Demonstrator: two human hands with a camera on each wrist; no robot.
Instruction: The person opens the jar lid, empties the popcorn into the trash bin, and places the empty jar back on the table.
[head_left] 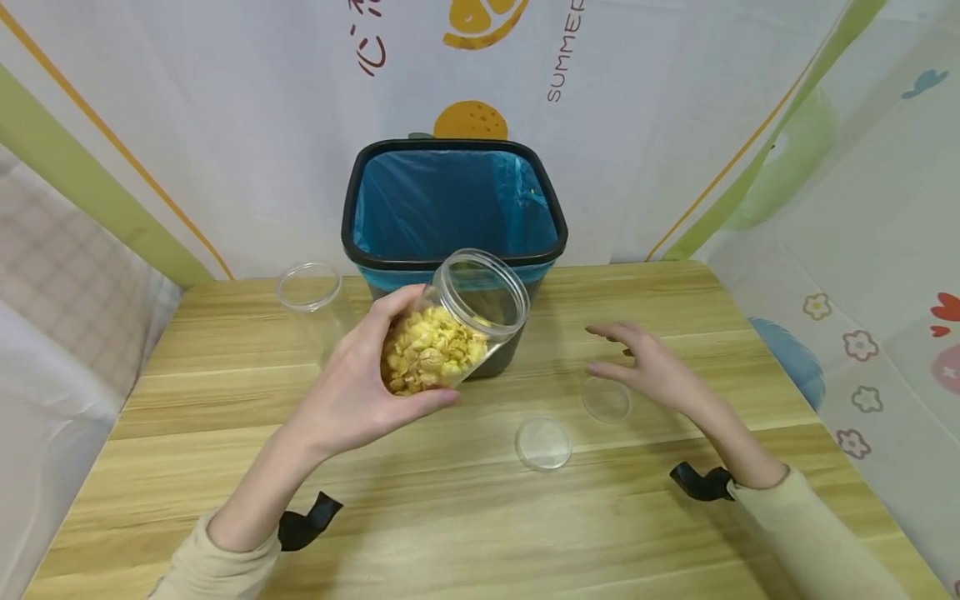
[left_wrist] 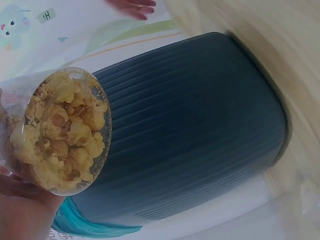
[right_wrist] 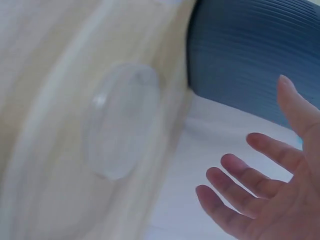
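My left hand (head_left: 360,387) grips a clear plastic jar (head_left: 483,292) without a lid, tilted with its mouth up and to the right. Yellow popcorn (head_left: 431,350) fills the lower part; through the jar's base in the left wrist view, popcorn (left_wrist: 70,132) presses against the bottom. The jar is in front of the bin's near wall, its mouth close below the rim. My right hand (head_left: 656,367) holds nothing and hovers over the table's right side, fingers spread and relaxed. Below it lies a clear round lid (head_left: 606,402), with another clear lid (head_left: 543,443) nearer me.
A dark bin (head_left: 454,146) with a blue liner (head_left: 442,200) stands at the back of the wooden table (head_left: 450,533). Left of it is an uncovered clear jar (head_left: 311,304). Printed curtains (head_left: 247,108) hang behind and at both sides.
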